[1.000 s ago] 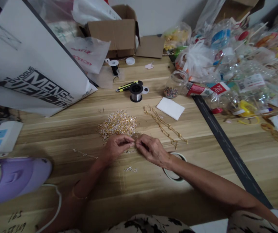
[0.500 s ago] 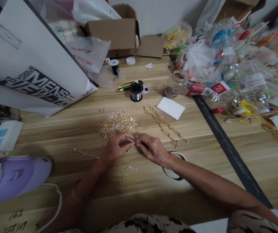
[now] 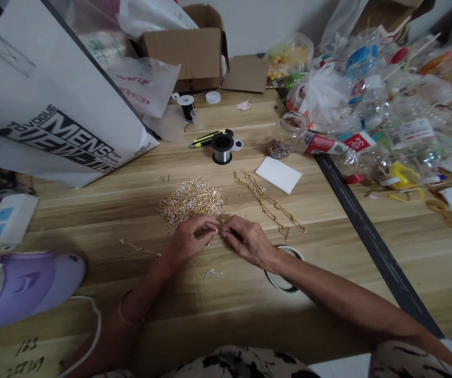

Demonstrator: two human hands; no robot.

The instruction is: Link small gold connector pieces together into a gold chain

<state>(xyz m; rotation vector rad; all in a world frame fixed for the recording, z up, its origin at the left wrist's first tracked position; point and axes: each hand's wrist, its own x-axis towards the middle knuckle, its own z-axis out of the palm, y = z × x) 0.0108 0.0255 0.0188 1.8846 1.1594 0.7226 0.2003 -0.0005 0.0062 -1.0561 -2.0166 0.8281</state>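
My left hand (image 3: 189, 237) and my right hand (image 3: 248, 240) meet fingertip to fingertip over the table. Both are closed in a pinch on something small, perhaps the end of a thin chain (image 3: 215, 243) that shows just below the fingers. What exactly lies between the fingertips is too small to make out. Right behind the hands is a heap of gold and silver jewellery links (image 3: 192, 199). Nearer to me lies a small cluster of silver links (image 3: 213, 273). A short fine chain (image 3: 139, 248) rests left of my left hand, and long gold chains (image 3: 270, 206) lie beyond my right hand.
A tape roll (image 3: 285, 283) sits under my right forearm. Farther back are a wire spool (image 3: 222, 149), a cutter knife (image 3: 210, 137), a white pad (image 3: 278, 175) and a bead jar (image 3: 287, 136). A purple iron (image 3: 32, 286) stands left; plastic bottles (image 3: 403, 121) pile up right.
Both hands stay in almost the same place, fingertips still together. The whole view has shifted very slightly; nothing else has visibly moved.
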